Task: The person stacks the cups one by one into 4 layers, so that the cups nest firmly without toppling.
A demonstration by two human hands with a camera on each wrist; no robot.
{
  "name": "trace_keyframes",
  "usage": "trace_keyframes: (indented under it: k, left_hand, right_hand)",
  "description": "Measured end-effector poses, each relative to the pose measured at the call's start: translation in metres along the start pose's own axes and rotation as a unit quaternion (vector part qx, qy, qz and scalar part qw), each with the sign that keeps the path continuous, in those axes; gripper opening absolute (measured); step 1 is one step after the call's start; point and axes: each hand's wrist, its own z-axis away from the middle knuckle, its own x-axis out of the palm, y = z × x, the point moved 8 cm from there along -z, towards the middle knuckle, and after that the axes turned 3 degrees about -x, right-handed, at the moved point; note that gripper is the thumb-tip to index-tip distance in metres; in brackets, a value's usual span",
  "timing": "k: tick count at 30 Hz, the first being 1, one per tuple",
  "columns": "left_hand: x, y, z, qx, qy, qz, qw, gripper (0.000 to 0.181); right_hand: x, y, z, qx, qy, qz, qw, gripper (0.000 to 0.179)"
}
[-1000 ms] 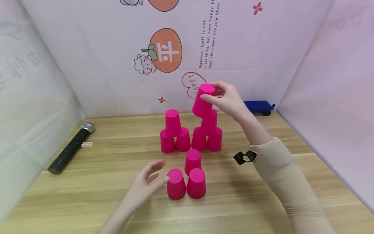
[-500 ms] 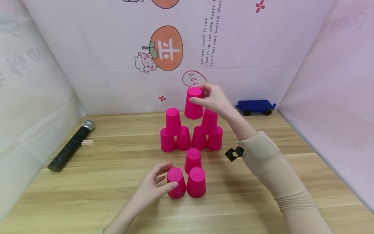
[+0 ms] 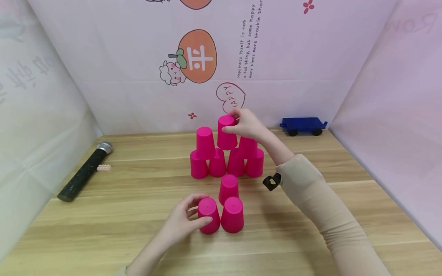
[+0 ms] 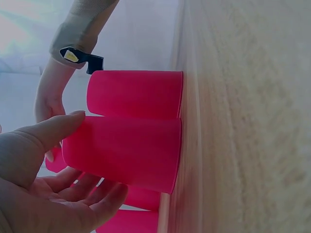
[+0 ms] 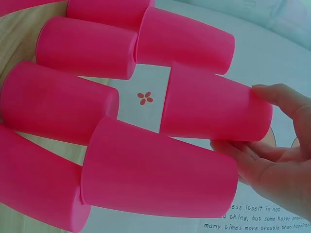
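Between the two raised cups of the back stack, my right hand [image 3: 246,124] grips a pink cup [image 5: 214,104] upside down near its narrow end. Left raised cup [image 3: 205,143] and right raised cup [image 5: 160,170] each straddle two cups of the bottom row [image 3: 217,163]. In the right wrist view, the gripped cup overlaps the left raised one. Nearer the front, my left hand [image 3: 183,218] has thumb and fingers around the front left cup [image 4: 124,153], which stands inverted on the table. Beside it stand the front right cup [image 3: 233,215] and, behind, another cup [image 3: 228,188].
A black microphone [image 3: 84,172] lies on the left of the table [image 3: 138,245], with a small pale pink studded piece [image 3: 103,168] beside it. A blue toy wagon [image 3: 304,125] stands at the back right. White printed cloth walls [image 3: 134,103] enclose the table's sides and back.
My right hand has carried its cup left, from over the right raised cup, and then lowered it between both raised cups. My left hand has moved right, around the front left cup.
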Motion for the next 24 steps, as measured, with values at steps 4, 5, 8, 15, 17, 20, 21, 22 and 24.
trace_keyframes:
  k: [4, 5, 8, 15, 17, 20, 21, 22, 24]
  left_hand:
    - [0.000, 0.000, -0.001, -0.003, 0.001, -0.006, 1.0000, 0.053]
    - [0.000, 0.000, -0.001, -0.003, 0.001, -0.007, 1.0000, 0.053]
    - [0.000, 0.000, -0.001, -0.003, 0.002, -0.009, 1.0000, 0.053]
    - [0.000, 0.000, -0.001, -0.002, 0.004, -0.008, 1.0000, 0.053]
    - [0.000, 0.000, -0.001, -0.001, 0.002, -0.009, 1.0000, 0.052]
    - [0.000, 0.000, -0.001, -0.001, 0.000, -0.010, 1.0000, 0.052]
    - [0.000, 0.000, -0.001, -0.001, 0.000, -0.009, 1.0000, 0.053]
    - [0.000, 0.000, -0.001, -0.001, 0.001, -0.008, 1.0000, 0.053]
    - [0.000, -0.001, -0.002, -0.001, 0.002, -0.008, 1.0000, 0.053]
  right_hand:
    - [0.004, 0.001, -0.005, -0.002, -0.022, 0.032, 0.9993, 0.046]
    - [0.005, 0.001, -0.005, -0.005, -0.028, 0.041, 0.9988, 0.046]
    - [0.008, -0.002, -0.008, -0.017, -0.052, 0.072, 0.9959, 0.043]
    - [0.016, -0.011, -0.009, -0.013, -0.106, 0.127, 0.9862, 0.042]
    - [0.017, -0.011, -0.009, -0.008, -0.114, 0.131, 0.9847, 0.042]
    - [0.017, -0.011, -0.009, -0.002, -0.121, 0.141, 0.9826, 0.041]
    - [0.016, -0.012, -0.008, 0.001, -0.123, 0.143, 0.9820, 0.040]
    - [0.016, -0.012, -0.008, 0.002, -0.125, 0.146, 0.9814, 0.040]
    - [0.016, -0.012, -0.008, 0.006, -0.128, 0.151, 0.9801, 0.039]
